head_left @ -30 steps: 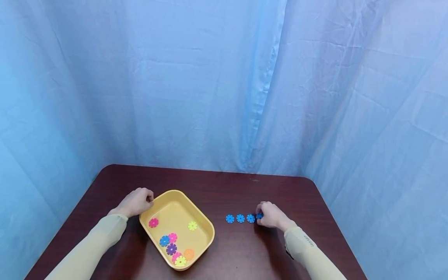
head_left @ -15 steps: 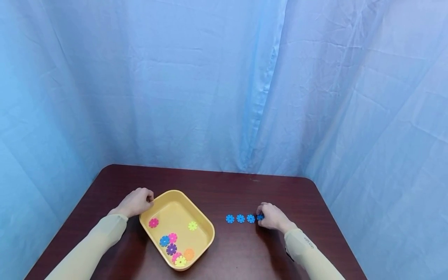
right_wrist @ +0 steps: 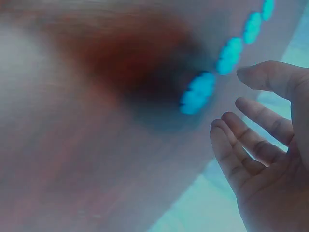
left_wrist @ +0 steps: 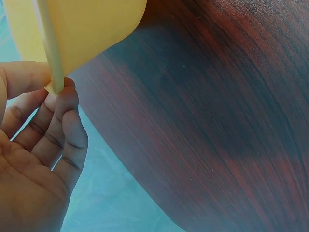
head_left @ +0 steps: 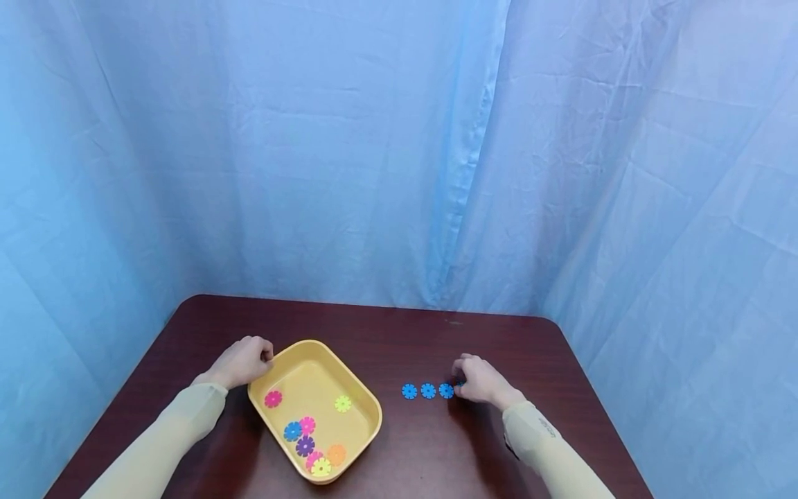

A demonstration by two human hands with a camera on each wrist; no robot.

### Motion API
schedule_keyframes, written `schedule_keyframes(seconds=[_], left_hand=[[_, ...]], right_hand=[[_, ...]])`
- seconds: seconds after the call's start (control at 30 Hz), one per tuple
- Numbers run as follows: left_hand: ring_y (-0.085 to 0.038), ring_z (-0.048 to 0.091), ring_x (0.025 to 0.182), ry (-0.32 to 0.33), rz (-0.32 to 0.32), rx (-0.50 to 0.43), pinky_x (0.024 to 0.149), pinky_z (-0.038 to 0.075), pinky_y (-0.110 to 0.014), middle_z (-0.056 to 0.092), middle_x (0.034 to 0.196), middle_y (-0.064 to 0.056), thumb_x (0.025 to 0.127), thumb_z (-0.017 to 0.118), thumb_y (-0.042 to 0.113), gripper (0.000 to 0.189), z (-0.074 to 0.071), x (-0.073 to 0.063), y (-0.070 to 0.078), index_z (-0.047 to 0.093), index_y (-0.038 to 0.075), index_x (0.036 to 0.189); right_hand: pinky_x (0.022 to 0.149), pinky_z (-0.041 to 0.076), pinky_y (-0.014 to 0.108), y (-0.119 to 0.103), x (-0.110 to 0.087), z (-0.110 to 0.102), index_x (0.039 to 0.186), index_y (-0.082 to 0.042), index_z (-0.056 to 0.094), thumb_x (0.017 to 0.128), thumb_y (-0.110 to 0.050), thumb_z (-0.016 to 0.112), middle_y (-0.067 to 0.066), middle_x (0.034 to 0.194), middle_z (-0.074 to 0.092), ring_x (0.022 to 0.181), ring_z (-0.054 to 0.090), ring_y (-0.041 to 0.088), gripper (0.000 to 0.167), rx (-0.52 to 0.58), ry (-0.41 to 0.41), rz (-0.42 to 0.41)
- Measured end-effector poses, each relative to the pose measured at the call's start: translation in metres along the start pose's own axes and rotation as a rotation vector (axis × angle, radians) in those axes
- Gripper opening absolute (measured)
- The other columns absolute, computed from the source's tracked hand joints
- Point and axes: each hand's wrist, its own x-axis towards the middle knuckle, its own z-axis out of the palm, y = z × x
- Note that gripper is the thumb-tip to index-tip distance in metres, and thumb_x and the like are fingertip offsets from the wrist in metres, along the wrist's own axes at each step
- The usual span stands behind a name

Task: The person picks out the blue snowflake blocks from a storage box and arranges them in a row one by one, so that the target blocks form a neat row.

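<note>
My left hand [head_left: 246, 362] pinches the rim of a yellow tray [head_left: 312, 381] between thumb and fingers, as the left wrist view confirms. Inside the tray lie notched plastic discs, among them a pink disc [head_left: 273, 398], a yellow-green disc [head_left: 343, 403], a blue disc [head_left: 292, 431], a purple disc [head_left: 305, 445] and an orange disc [head_left: 337, 454]. To the tray's right, several blue discs form a row [head_left: 427, 391] on the table. Above its right end hovers my right hand [head_left: 481, 381], fingers spread and apart from the end disc [right_wrist: 198, 93], which it mostly hides in the head view.
The dark wooden table [head_left: 399, 346] has rounded far corners. Light blue curtains [head_left: 349, 173] hang behind it and along both sides. Bare tabletop lies between the tray and the row, and in front of the row.
The right hand has let go of the end blue disc and lifted slightly up and left. The left hand and the tray hold their place.
</note>
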Motion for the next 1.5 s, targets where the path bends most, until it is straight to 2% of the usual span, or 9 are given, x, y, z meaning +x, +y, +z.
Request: schedule_keyframes(seconds=[0.2, 0.33, 0.5, 0.63, 0.93, 1.17, 1.33, 1.5], left_hand=[[-0.016, 0.05, 0.057, 0.002, -0.001, -0.002, 0.053, 0.046, -0.029, 0.053, 0.066, -0.002, 0.084, 0.07, 0.003, 0.015, 0.0, 0.0, -0.002, 0.063, 0.01, 0.072], [-0.016, 0.05, 0.057, -0.003, -0.012, -0.003, 0.052, 0.046, -0.029, 0.052, 0.065, -0.003, 0.084, 0.07, 0.003, 0.015, 0.0, -0.001, -0.002, 0.063, 0.01, 0.072], [-0.016, 0.05, 0.057, 0.002, -0.002, 0.003, 0.053, 0.046, -0.029, 0.053, 0.066, -0.002, 0.084, 0.071, 0.003, 0.014, 0.0, -0.001, -0.001, 0.064, 0.01, 0.073], [-0.016, 0.05, 0.057, 0.001, -0.001, 0.004, 0.053, 0.046, -0.029, 0.053, 0.066, -0.002, 0.084, 0.071, 0.003, 0.014, 0.0, -0.002, -0.001, 0.064, 0.01, 0.073], [-0.016, 0.051, 0.057, -0.006, -0.013, 0.003, 0.053, 0.047, -0.029, 0.053, 0.066, -0.002, 0.084, 0.071, 0.003, 0.014, 0.0, -0.001, 0.0, 0.064, 0.01, 0.073], [-0.016, 0.05, 0.057, 0.001, -0.008, 0.006, 0.053, 0.045, -0.029, 0.053, 0.065, -0.002, 0.084, 0.07, 0.003, 0.015, -0.001, -0.001, 0.001, 0.063, 0.01, 0.072], [-0.015, 0.05, 0.057, -0.001, -0.007, 0.012, 0.053, 0.045, -0.029, 0.053, 0.065, -0.002, 0.083, 0.07, 0.004, 0.016, 0.0, 0.0, 0.001, 0.063, 0.01, 0.071], [-0.015, 0.05, 0.056, -0.001, -0.002, 0.008, 0.051, 0.044, -0.028, 0.053, 0.064, -0.001, 0.083, 0.07, 0.003, 0.018, -0.001, 0.001, 0.0, 0.062, 0.011, 0.069]], right_hand=[[0.081, 0.053, 0.041, -0.027, 0.021, -0.021, 0.103, -0.006, 0.07, 0.079, -0.015, 0.081, 0.005, 0.103, 0.062, 0.09, 0.062, 0.023, 0.028, -0.019, 0.017, -0.048], [0.086, 0.052, 0.041, -0.052, 0.035, -0.032, 0.108, -0.005, 0.071, 0.081, -0.018, 0.079, 0.007, 0.109, 0.063, 0.098, 0.063, 0.025, 0.032, -0.034, 0.016, -0.111], [0.086, 0.052, 0.04, -0.086, 0.049, -0.042, 0.112, -0.006, 0.07, 0.082, -0.018, 0.077, 0.009, 0.113, 0.064, 0.096, 0.063, 0.023, 0.032, -0.035, 0.003, -0.185], [0.083, 0.053, 0.036, -0.11, 0.058, -0.044, 0.111, -0.008, 0.07, 0.083, -0.019, 0.076, 0.006, 0.111, 0.064, 0.092, 0.063, 0.019, 0.031, -0.059, 0.0, -0.239], [0.09, 0.052, 0.033, -0.165, 0.076, -0.038, 0.115, -0.01, 0.071, 0.085, -0.022, 0.075, 0.004, 0.114, 0.068, 0.104, 0.064, 0.019, 0.033, -0.089, -0.046, -0.313], [0.078, 0.05, 0.022, -0.215, 0.089, -0.027, 0.114, -0.011, 0.072, 0.082, -0.022, 0.078, -0.001, 0.105, 0.065, 0.084, 0.06, 0.008, 0.035, -0.151, -0.121, -0.427], [0.079, 0.049, 0.021, -0.246, 0.095, -0.015, 0.116, -0.012, 0.071, 0.083, -0.026, 0.078, -0.002, 0.108, 0.065, 0.086, 0.059, 0.006, 0.036, -0.225, -0.178, -0.484], [0.075, 0.047, 0.018, -0.269, 0.097, 0.006, 0.114, -0.017, 0.072, 0.083, -0.028, 0.079, -0.006, 0.105, 0.063, 0.082, 0.057, 0.004, 0.034, -0.279, -0.235, -0.525]])
